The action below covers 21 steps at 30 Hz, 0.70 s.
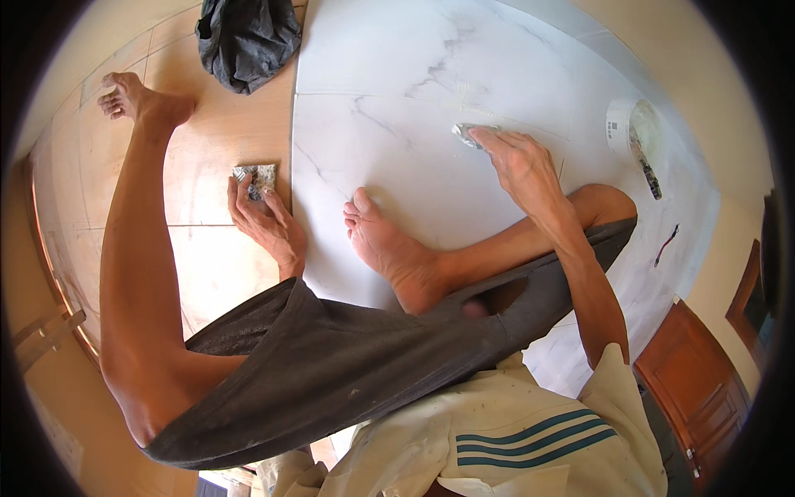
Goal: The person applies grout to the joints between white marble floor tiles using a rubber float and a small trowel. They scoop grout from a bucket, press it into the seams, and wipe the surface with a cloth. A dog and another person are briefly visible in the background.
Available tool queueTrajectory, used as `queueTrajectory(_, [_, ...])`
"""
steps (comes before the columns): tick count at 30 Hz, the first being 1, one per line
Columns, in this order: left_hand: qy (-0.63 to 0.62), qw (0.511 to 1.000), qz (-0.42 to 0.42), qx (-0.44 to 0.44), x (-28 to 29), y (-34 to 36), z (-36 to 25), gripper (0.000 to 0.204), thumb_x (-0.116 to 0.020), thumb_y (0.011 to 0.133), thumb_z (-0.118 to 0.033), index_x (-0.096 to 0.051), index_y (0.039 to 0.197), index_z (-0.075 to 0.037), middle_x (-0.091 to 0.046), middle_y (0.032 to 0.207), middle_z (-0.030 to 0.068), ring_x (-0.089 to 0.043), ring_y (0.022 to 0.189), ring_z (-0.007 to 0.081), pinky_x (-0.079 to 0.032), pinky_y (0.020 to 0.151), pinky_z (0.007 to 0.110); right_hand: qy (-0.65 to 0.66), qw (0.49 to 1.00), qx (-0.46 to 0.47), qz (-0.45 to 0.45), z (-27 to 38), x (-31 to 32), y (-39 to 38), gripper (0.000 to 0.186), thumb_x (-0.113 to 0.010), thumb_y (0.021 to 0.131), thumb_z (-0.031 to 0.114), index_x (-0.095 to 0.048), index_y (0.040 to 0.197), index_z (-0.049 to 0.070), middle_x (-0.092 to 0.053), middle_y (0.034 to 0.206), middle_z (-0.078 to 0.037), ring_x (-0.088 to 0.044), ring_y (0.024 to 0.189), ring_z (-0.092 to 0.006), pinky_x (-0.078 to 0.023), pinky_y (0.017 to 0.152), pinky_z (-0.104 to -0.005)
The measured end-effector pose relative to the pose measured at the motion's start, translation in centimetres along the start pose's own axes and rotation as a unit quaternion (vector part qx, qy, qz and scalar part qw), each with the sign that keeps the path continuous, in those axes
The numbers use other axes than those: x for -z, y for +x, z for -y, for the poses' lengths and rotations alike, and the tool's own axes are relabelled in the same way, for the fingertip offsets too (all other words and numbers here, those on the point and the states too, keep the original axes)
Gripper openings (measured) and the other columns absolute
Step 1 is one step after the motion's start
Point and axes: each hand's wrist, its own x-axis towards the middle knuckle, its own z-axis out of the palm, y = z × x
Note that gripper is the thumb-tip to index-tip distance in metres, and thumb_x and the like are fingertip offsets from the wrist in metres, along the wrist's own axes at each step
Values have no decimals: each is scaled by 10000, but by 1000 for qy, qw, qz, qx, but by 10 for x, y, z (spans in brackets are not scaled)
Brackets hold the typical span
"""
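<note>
My right hand (523, 170) presses a small crumpled whitish-grey cloth (468, 137) against the white marbled tiles (497, 74). Its fingers lie together over the cloth, close to a faint pale smear by a tile joint. Lower and to the left, my left hand (271, 225) is bent around the near edge of a squarish grey-and-white speckled pad (262, 176), which rests on the tan tiles (207, 141). What the pad is made of is hard to make out. Between the two hands is my bare right foot (389, 253).
A dark crumpled bag (248, 45) lies at the far edge. On the right stand a white bucket (619, 128) with a dark-handled tool (648, 174) at its rim, and a thin dark object (665, 245) on the floor. A brown wooden door (691, 385) is at the lower right.
</note>
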Motion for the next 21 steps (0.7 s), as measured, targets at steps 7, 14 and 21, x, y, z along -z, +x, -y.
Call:
queueTrajectory(7, [-3,999,24,34,-9,-9,17,478,-592,1079,-276,-499,1453,7,-531,1512,162,-454,1459,294,-339,1227,450,-35,994,26,-99,-4,-31,20,401,-611,911,-62,-716,1285,37,-754,1111,-197,-710,996,-394,-569,892,-505])
queueTrajectory(14, [11,999,16,25,3,32,6,458,-589,1086,-268,-515,1445,7,-545,1503,158,-466,1452,293,-349,1222,449,-10,947,-312,-71,-51,48,-19,338,-626,957,11,-686,1286,-37,-747,915,-257,-719,847,-457,-582,787,-501])
queueTrajectory(21, [9,999,19,39,1,46,10,438,-585,1094,-261,-530,1436,7,-559,1494,154,-479,1445,292,-358,1218,447,-13,953,-293,-74,35,-26,50,170,-577,936,-38,-623,1090,-91,-709,925,-294,-708,887,-469,-560,810,-555])
